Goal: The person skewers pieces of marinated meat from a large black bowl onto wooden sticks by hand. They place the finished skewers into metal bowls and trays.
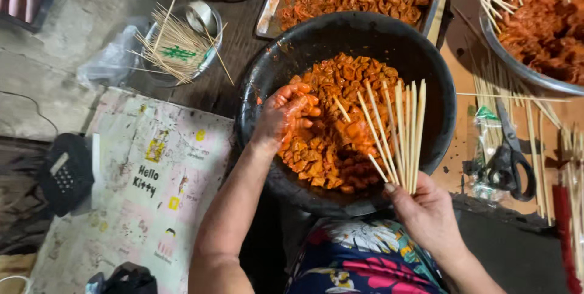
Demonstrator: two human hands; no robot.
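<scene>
A black round basin sits in front of me, half full of orange marinated meat pieces. My left hand, smeared with orange sauce, rests in the meat at the basin's left side with its fingers curled on a few pieces. My right hand is at the basin's near rim and grips a fanned bunch of bamboo skewers that point up over the meat.
A metal tray and a metal bowl of orange meat stand behind. A small bowl of skewers is at the left. Black scissors and loose skewers lie at the right. A patterned cloth and a black calculator lie left.
</scene>
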